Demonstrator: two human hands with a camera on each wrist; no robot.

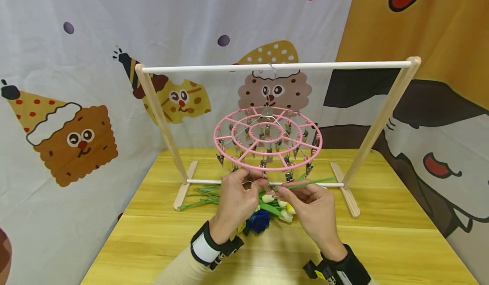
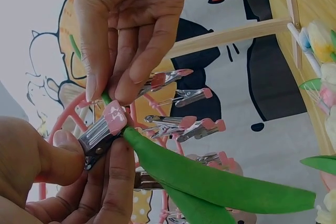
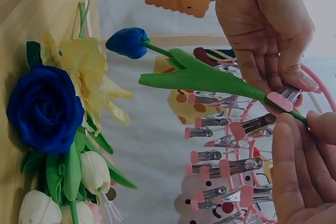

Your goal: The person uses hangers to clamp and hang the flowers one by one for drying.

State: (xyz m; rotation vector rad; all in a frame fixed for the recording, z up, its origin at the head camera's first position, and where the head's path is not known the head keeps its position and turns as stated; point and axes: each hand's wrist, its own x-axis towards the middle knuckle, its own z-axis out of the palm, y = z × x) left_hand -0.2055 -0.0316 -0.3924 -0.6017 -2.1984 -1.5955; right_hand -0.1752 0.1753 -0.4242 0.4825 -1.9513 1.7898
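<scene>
A pink round clip hanger point(image 1: 275, 169) hangs with many pink-tipped metal clips. My left hand point(image 1: 237, 198) pinches one metal clip point(image 2: 100, 132) between thumb and fingers at the hanger's front edge. My right hand point(image 1: 315, 206) pinches the green stem point(image 3: 299, 117) of a blue artificial tulip point(image 3: 126, 43). The stem crosses at the clip's pink tips, with the long leaves point(image 2: 210, 174) on one side. In the right wrist view the tulip's head points left, away from both hands. Whether the clip's tips press on the stem I cannot tell.
A wooden stand with a white top bar point(image 1: 214, 68) carries the hanger. Beneath it on the wooden table point(image 1: 382, 238) lie more artificial flowers: a blue rose point(image 3: 46, 109), a yellow flower point(image 3: 86, 72) and white tulips point(image 3: 94, 171). A printed cloth point(image 1: 183, 17) hangs behind.
</scene>
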